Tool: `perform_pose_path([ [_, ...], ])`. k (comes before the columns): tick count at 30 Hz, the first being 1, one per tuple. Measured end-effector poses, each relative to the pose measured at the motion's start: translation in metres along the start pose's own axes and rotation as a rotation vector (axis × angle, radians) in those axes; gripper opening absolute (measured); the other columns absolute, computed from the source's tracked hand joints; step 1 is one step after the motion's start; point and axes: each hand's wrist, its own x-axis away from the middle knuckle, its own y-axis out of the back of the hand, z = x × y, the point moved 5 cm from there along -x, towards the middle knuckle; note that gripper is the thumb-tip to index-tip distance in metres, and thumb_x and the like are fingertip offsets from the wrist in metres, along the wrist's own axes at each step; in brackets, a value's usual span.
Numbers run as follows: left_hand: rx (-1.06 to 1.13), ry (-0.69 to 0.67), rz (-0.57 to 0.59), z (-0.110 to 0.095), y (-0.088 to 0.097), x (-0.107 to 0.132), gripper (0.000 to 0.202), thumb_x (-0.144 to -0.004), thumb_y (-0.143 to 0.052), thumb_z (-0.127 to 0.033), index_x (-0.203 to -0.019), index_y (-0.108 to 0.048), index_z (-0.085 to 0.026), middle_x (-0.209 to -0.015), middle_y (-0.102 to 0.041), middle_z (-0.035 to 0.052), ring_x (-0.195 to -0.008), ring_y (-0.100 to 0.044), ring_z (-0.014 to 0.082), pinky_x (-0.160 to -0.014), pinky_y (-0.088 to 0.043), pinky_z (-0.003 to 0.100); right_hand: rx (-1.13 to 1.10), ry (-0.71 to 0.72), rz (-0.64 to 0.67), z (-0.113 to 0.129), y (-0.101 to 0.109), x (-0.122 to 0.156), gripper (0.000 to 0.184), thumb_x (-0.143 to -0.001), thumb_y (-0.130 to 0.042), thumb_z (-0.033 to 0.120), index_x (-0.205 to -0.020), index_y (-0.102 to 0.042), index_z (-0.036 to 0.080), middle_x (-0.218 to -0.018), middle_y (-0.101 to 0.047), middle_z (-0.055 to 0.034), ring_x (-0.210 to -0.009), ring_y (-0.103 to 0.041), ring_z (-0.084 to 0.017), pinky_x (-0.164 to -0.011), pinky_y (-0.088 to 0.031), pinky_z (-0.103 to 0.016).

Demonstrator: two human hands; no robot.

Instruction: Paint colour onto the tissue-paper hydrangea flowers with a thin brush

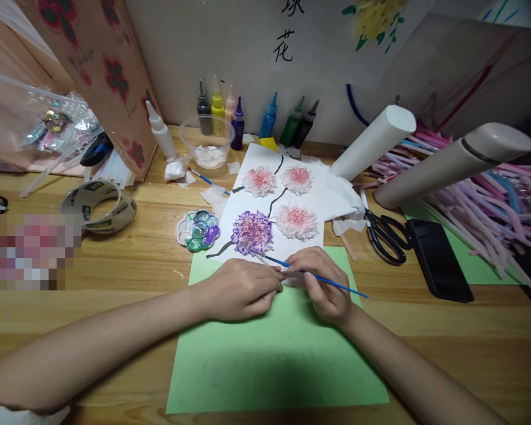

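My right hand pinches a thin blue paintbrush. The bristles touch the lower edge of a purple-tipped tissue-paper flower on a white sheet. My left hand lies with fingers lowered at the sheet's bottom edge, over a green sheet, and nothing shows in it. Three pink-and-white paper flowers, one of them the lower right flower, sit on the white sheet among black painted stems. A flower-shaped palette with green and purple paint stands left of the sheet.
Paint bottles, including a purple bottle, line the back beside a clear bowl of paper scraps. Tape lies left. On the right are a white cylinder, a grey cylinder, black scissors, a phone and pipe cleaners.
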Motion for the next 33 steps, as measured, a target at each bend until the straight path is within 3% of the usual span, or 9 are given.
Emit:
perform_pose_path([
  [15,0.008,-0.007,-0.002,0.001,-0.001,0.001,0.026,-0.089,-0.043,-0.013,-0.1,-0.067,-0.015,-0.115,-0.071,0.0085,-0.11,-0.066,0.0168,-0.093,-0.054,0.025,-0.025,-0.009,-0.094,-0.003,0.007,0.005,0.023,-0.091,-0.039,0.016,-0.092,-0.062,0.022,-0.079,-0.068,-0.0048,-0.075,-0.063,-0.02,-0.067,-0.048,-0.035],
  [23,-0.002,0.0,0.01,0.0,0.0,0.0,0.024,-0.089,-0.044,-0.014,-0.098,-0.066,-0.015,-0.107,-0.073,0.0078,-0.102,-0.069,0.0171,-0.086,-0.055,0.025,-0.021,0.028,-0.02,0.004,0.002,0.0,0.026,-0.091,-0.041,0.014,-0.101,-0.064,0.021,-0.084,-0.072,-0.0057,-0.077,-0.066,-0.02,-0.069,-0.051,-0.035],
  [33,-0.008,0.003,0.015,0.0,-0.001,0.0,0.024,-0.09,-0.043,-0.014,-0.098,-0.066,-0.015,-0.107,-0.072,0.0073,-0.102,-0.068,0.0171,-0.086,-0.054,0.025,-0.015,0.055,-0.031,0.005,0.003,0.0,0.024,-0.091,-0.041,0.014,-0.097,-0.063,0.02,-0.08,-0.07,-0.0053,-0.075,-0.065,-0.019,-0.067,-0.051,-0.034],
])
